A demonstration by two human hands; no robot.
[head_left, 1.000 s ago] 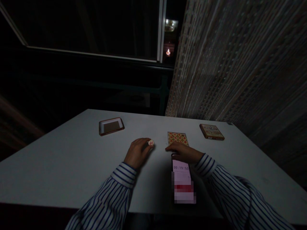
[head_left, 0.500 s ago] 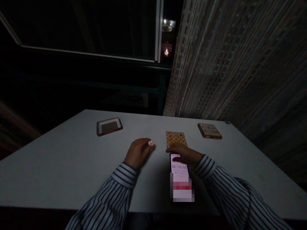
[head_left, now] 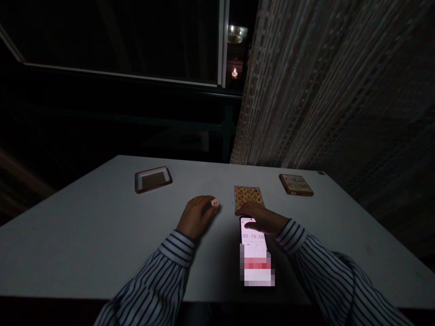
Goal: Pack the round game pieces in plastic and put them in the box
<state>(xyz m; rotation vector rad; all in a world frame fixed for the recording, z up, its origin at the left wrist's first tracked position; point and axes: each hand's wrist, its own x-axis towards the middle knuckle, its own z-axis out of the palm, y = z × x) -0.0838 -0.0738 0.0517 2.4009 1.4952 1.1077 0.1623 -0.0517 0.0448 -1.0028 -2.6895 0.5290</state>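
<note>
"Seen from your head, what have your fingers got?"

"My left hand [head_left: 193, 216] has thumb and fingers pinched on a disc [head_left: 215, 203], its red mark turned toward me. Whether its edge meets the table [head_left: 102, 249], I can't tell."

"And the right?"

"My right hand [head_left: 263, 218] has the thumb apart from the fingers. Those reach over the near edge of the pack [head_left: 248, 194], with its rows of round pieces, and the thumb lies over the upper end of the phone [head_left: 254, 251]. I can't tell if either presses down."

"Any change from a second ago?"

"Slight. Pack, phone, tray [head_left: 152, 180] and box [head_left: 296, 184] all sit a bit farther left in my view (the window frame [head_left: 222, 45] slid too, so my view turned). My hands keep nearly their old spots, the disc is still pinched, and more of the phone's top shows. It reads 00:19:50, as before."

"Tray and box?"

"Far left and far right, well apart from my hands."
</note>
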